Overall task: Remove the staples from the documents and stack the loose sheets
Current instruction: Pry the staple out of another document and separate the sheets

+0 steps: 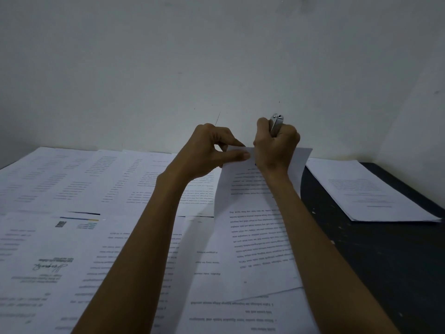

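Lying nearest the camera, loose printed sheets (72, 249) covered the left and middle of the dark counter (385, 261), overlapping one another with their text upside down to the wearer. Above them the stapled document (255, 227) ran away from the person, its long axis pointing toward the wall, its near edge resting on the sheets and its far edge lifted off them. Both forearms reached along that axis to the raised far edge. The left hand (212, 150) pinched the far left corner between thumb and forefinger, the other fingers curled loosely and holding nothing else. Just to its right, almost touching it, the right hand (277, 145) was closed in a fist around a metal staple remover (276, 124), whose upper end stuck up out of the fist; the working end was hidden behind the hand, so whether it had met a staple could not be told. The staple itself was not visible, but by the grip it probably sat at that far corner, between the two hands, nearer the right one. Farther right, well apart, a neat stack of sheets (366, 189) lay on the counter near the wall (216, 56).
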